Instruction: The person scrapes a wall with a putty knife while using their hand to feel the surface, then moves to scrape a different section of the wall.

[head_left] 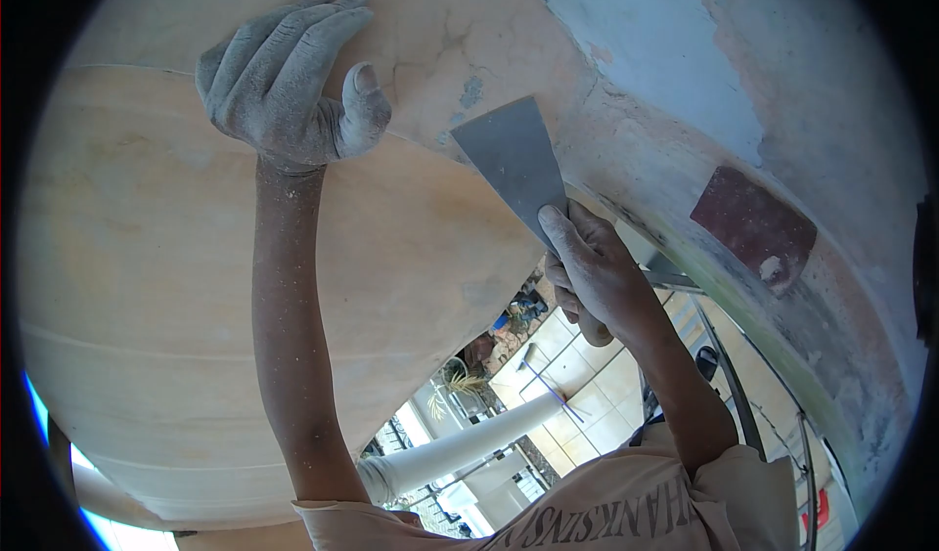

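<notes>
In the head view, the right hand (592, 272) is holding a flat metal scraper (518, 165), its thumb lying along the narrow end of the blade and its fingers curling underneath. The scraper is sitting in front of the large curved surface (176, 287), its broad edge pointing up and left near a small grey patch (471, 91); whether the edge is touching, I cannot tell. By its look it should be handling as a light, thin, stiff thing, perhaps flexing slightly toward the wide edge, and hardly fragile. The powder on the fingers could be making it a little slippery. The best hold is falling where the right hand is gripping now, at the narrow end, clear of the broad edge and its corners; the handle is hiding within the hand.

The left hand (279, 87), coated in pale powder, is standing half wide against or just before the surface, fingers loosely bending, thumb sitting apart, with nothing showing in it.

Counting up, two hands are showing, one scraper, one dark red piece (745, 220) lying to the right, one white pipe (479, 441) and one plant (462, 383) below.
</notes>
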